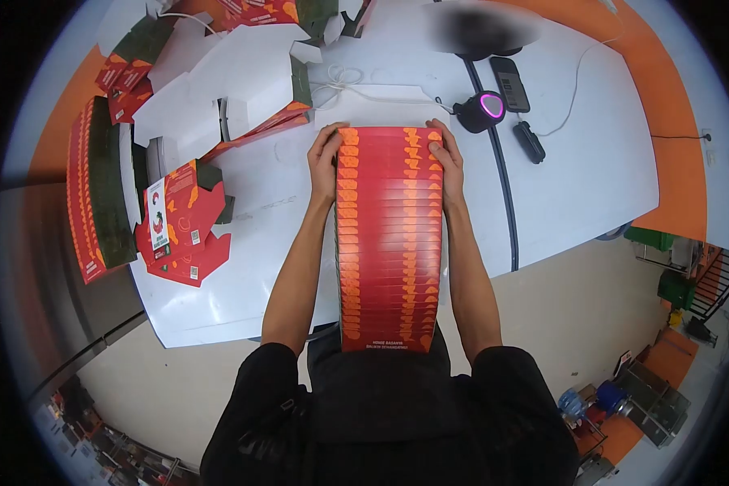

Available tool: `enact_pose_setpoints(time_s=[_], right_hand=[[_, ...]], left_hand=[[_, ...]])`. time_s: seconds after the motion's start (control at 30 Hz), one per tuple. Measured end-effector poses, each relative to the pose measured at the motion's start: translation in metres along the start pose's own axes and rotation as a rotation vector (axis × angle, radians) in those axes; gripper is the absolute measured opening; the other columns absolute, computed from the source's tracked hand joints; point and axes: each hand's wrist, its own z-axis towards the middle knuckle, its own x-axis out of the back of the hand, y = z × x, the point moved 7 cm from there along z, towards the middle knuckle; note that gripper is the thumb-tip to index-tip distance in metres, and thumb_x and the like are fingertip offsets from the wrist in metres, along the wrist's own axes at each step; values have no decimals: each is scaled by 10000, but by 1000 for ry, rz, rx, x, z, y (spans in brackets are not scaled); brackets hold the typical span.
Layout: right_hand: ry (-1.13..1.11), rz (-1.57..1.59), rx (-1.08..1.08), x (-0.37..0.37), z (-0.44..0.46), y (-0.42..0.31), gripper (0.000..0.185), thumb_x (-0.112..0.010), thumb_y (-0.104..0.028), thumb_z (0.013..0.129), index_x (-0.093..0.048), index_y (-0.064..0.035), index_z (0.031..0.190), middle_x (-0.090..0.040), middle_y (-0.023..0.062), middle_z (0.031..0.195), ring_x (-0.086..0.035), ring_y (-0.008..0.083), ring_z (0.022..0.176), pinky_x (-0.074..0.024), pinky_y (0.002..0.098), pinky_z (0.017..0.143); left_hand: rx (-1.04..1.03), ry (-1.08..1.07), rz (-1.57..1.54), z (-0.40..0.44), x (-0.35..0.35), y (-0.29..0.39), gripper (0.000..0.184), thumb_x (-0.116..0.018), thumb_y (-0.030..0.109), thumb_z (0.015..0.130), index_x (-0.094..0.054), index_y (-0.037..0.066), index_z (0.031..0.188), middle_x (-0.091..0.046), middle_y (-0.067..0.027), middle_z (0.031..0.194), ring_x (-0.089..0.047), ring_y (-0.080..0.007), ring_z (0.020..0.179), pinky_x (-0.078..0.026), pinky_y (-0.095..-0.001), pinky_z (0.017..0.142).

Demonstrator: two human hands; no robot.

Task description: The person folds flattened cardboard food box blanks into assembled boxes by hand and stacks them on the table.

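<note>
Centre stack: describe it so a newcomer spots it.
Start at the white table and go to its near edge, mid-view. The stack there is red with orange patches and many thin layers. Unlike the red cartons at left, it sits between the left hand and right hand.

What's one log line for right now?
red box stack: between both hands | left hand: its far-left side | right hand: its far-right side | phone: on table

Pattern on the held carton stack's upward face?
Carton stack: red with orange patches; best in head view.
</note>
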Motion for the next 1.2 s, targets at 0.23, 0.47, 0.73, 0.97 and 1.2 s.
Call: enact_pose_setpoints(time_s=[0.23,0.47,0.73,0.97,1.2], right_hand=[[-87,38,121,13,-54,-9,913,-584,-493,1048,-119,-58,1702,-167,165,1759,-196,271,1606,-185,375,1290],[-53,47,-19,-12,-108,-15,933,-601,-401,1036,-62,-32,1702,-110,171,1768,-178,281,1611,-184,398,1294],[-37,120,-12,-5,-113,-2,954,-654,-369,1018,-83,-7,1692,-129,202,1755,-148,306,1620,-162,426,1301],[-109,167,-21,-4,-106,-16,877,-602,-286,1060,-66,17,1685,-126,192,1761,-151,276,1620,-159,389,1299],[-121,144,-152,-6,-117,1,879,-588,-163,1035,-33,-50,1707,-154,158,1760,-231,252,1592,-223,387,1282]], left_hand=[[11,-272,105,-60,-14,27,930,-490,616,1042,-143,14,1660,-198,-147,1719,-198,-254,1589,-153,-388,1295],[204,-279,16,-90,-21,16,819,-525,310,1064,-78,80,1710,-94,-132,1784,-156,-270,1630,-161,-382,1305],[237,-262,-26,-93,-22,11,825,-524,300,1039,-102,65,1707,-194,-156,1762,-297,-269,1583,-237,-373,1283],[60,-200,-65,-115,2,2,875,-377,576,1099,-74,9,1692,-137,-163,1770,-194,-278,1618,-170,-385,1305],[172,-134,25,-132,-4,7,735,-308,496,1155,-155,6,1682,-203,-147,1754,-262,-235,1587,-212,-348,1288]])
